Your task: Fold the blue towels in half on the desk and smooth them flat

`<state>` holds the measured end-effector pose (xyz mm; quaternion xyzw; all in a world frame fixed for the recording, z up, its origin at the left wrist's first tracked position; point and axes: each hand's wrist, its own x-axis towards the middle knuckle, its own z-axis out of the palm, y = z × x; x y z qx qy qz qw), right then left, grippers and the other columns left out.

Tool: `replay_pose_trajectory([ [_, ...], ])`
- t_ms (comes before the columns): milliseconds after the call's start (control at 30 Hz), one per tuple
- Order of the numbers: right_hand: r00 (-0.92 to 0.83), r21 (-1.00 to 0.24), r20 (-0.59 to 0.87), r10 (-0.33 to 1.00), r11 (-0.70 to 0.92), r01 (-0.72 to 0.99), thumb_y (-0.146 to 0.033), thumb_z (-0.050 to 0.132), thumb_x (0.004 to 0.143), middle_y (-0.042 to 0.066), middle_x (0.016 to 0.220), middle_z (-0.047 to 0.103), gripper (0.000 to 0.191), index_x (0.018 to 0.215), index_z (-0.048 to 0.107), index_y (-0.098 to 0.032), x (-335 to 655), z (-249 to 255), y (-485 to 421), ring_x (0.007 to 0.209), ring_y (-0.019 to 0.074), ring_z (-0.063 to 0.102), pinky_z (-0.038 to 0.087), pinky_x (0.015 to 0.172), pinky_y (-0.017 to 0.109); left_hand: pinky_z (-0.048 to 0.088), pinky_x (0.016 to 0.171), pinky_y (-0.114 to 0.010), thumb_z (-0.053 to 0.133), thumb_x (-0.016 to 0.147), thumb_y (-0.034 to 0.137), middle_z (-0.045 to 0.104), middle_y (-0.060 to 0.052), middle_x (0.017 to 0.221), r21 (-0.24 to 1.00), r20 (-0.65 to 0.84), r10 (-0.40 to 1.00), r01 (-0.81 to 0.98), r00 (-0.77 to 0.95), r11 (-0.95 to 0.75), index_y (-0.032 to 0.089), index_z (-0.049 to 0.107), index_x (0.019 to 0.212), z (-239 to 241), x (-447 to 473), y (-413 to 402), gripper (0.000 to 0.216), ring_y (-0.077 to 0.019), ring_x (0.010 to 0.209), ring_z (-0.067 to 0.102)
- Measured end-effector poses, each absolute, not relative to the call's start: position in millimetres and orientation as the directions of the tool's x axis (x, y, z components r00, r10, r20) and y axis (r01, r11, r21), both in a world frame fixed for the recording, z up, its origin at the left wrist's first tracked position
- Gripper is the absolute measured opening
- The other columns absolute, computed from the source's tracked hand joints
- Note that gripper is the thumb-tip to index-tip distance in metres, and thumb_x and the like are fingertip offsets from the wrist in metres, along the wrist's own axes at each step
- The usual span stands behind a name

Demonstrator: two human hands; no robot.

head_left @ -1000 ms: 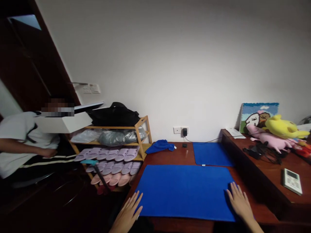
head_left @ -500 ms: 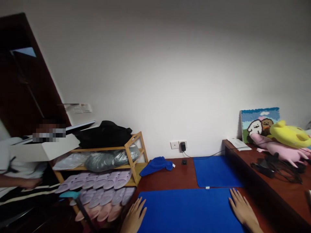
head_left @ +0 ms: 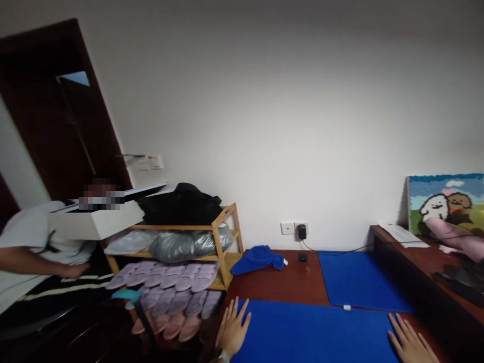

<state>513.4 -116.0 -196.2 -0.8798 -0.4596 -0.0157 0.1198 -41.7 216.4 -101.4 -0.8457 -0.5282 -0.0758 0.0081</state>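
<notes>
My left hand (head_left: 232, 330) rests at the left edge of a large blue cloth (head_left: 313, 333), fingers stretched out and holding nothing. At the cloth's right side lies my right hand (head_left: 410, 340), flat with its fingers spread and also holding nothing. The large cloth is spread flat on the reddish-brown table (head_left: 278, 287). Behind it, a second blue cloth (head_left: 363, 280) lies flat with a small white tag near its front edge. A crumpled blue cloth (head_left: 259, 260) sits at the table's back left.
On the left stands a wooden rack (head_left: 223, 252) with lilac slippers (head_left: 174, 276) and a black bag (head_left: 181, 204). A seated person (head_left: 34, 247) is beyond it. A raised ledge (head_left: 434, 272) at right carries a dog picture (head_left: 449, 201) and a pink plush toy (head_left: 454, 237). A plug (head_left: 301, 232) sits in the wall.
The view has turned left, so the room's contents appear farther right. Both hands stay at the sides of the large cloth. More of the seated person shows, and less of the plush toys.
</notes>
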Motion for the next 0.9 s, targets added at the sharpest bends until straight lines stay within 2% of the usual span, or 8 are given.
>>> replay_pose_trajectory([
  [67,0.615,-0.184,0.171,0.770,-0.588,0.788,-0.066,0.036,0.072,0.002,0.151,0.054,0.072,0.132,0.066,-0.041,506.4,-189.3,-112.0,0.148,0.0345,0.034,0.021,0.122,0.063,0.025,0.124,-0.054,0.029,0.100,0.060,0.030,-0.004,0.168,0.086,0.155,0.888,0.889,0.433,-0.449,0.034,0.034,0.157,-104.3,-41.3,215.4,0.062,-0.0312,0.155,0.023],
  [167,0.652,-0.180,0.245,0.718,-0.627,0.758,-0.062,0.028,0.081,0.010,0.154,0.051,0.079,0.144,0.058,-0.025,456.8,-157.7,-79.7,0.150,0.0364,0.032,0.017,0.123,0.063,0.024,0.124,-0.055,0.028,0.100,0.062,0.028,-0.006,0.168,0.120,0.164,0.886,0.883,0.434,-0.454,0.033,0.034,0.157,-105.9,-40.8,213.1,0.064,-0.0319,0.155,0.022],
  [267,0.492,-0.219,0.219,0.843,-0.449,0.866,-0.055,0.019,0.092,0.011,0.162,0.038,0.079,0.153,0.044,-0.012,359.0,-112.9,-22.8,0.153,0.0299,0.027,0.015,0.127,0.050,0.023,0.124,-0.053,0.028,0.100,0.063,0.027,-0.008,0.168,0.145,0.153,0.890,0.882,0.429,-0.449,0.032,0.035,0.157,-103.4,-40.1,210.0,0.065,-0.0315,0.155,0.021],
  [367,0.265,-0.338,0.132,0.955,-0.208,0.918,-0.057,0.014,0.100,0.004,0.167,0.026,0.074,0.160,0.029,-0.016,259.0,-81.4,28.2,0.155,0.0226,0.020,0.016,0.128,0.043,0.023,0.124,-0.054,0.027,0.100,0.062,0.028,-0.007,0.168,0.147,0.162,0.886,0.878,0.434,-0.456,0.033,0.036,0.157,-100.6,-39.3,208.7,0.064,-0.0319,0.155,0.022],
  [467,0.189,-0.379,0.028,0.982,-0.164,0.911,-0.061,0.014,0.101,0.003,0.168,0.021,0.075,0.161,0.025,-0.017,216.7,-76.8,49.7,0.156,0.0216,0.015,0.012,0.128,0.044,0.023,0.124,-0.053,0.027,0.101,0.061,0.028,-0.006,0.168,0.138,0.170,0.882,0.875,0.440,-0.464,0.033,0.036,0.157,-100.6,-38.4,210.7,0.064,-0.0317,0.155,0.023],
  [567,0.290,-0.347,-0.005,0.957,-0.273,0.897,-0.059,0.019,0.101,0.003,0.167,0.022,0.072,0.160,0.026,-0.020,251.7,-90.8,34.0,0.156,0.0224,0.016,0.010,0.128,0.047,0.022,0.124,-0.052,0.030,0.100,0.063,0.028,-0.007,0.168,0.142,0.162,0.887,0.880,0.432,-0.454,0.032,0.037,0.156,-101.9,-36.9,214.5,0.065,-0.0314,0.155,0.023],
  [767,0.611,-0.173,-0.039,0.790,-0.608,0.775,-0.055,0.019,0.099,0.002,0.168,0.021,0.073,0.162,0.021,-0.018,432.2,-122.8,-71.3,0.156,0.0234,0.016,0.015,0.127,0.047,0.021,0.124,-0.051,0.035,0.098,0.059,0.032,-0.007,0.167,0.143,0.185,0.886,0.880,0.425,-0.452,0.031,0.039,0.155,-103.5,-34.0,221.5,0.064,-0.0305,0.155,0.025],
  [900,0.669,-0.143,-0.055,0.741,-0.669,0.729,-0.054,0.018,0.098,0.001,0.168,0.021,0.073,0.162,0.020,-0.018,509.3,-131.9,-123.9,0.156,0.0227,0.014,0.016,0.127,0.047,0.022,0.124,-0.050,0.036,0.097,0.059,0.033,-0.007,0.167,0.120,0.195,0.889,0.889,0.415,-0.442,0.031,0.040,0.155,-106.6,-31.4,225.6,0.065,-0.0288,0.154,0.027],
])
